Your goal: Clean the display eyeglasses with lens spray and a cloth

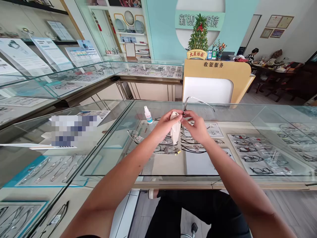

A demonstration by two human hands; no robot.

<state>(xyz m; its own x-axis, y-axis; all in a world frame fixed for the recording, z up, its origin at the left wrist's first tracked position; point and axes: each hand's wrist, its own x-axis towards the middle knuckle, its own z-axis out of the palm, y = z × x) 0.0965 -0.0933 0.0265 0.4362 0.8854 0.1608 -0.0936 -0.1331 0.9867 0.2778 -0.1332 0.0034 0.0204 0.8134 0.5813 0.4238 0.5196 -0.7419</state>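
Both hands meet above the glass counter, near the middle of the head view. My left hand (169, 121) is closed on a pale cloth (175, 130), which hangs down from its fingers. Close beside it, my right hand (195, 125) pinches a pair of glasses (186, 103), with a thin temple arm sticking up and out to the right. The lenses are mostly hidden by the fingers and cloth. A white spray bottle (148, 115) with a blue and pink label stands upright on the glass, left of my left hand.
Under the glass counter top (158, 167) lie rows of eyeglasses. One pair of glasses (135, 135) is left of my forearm. Papers (105, 114) lie at the left. Behind stand a wooden cashier desk (241, 74) with plants and, farther right, a seated person (251, 57).
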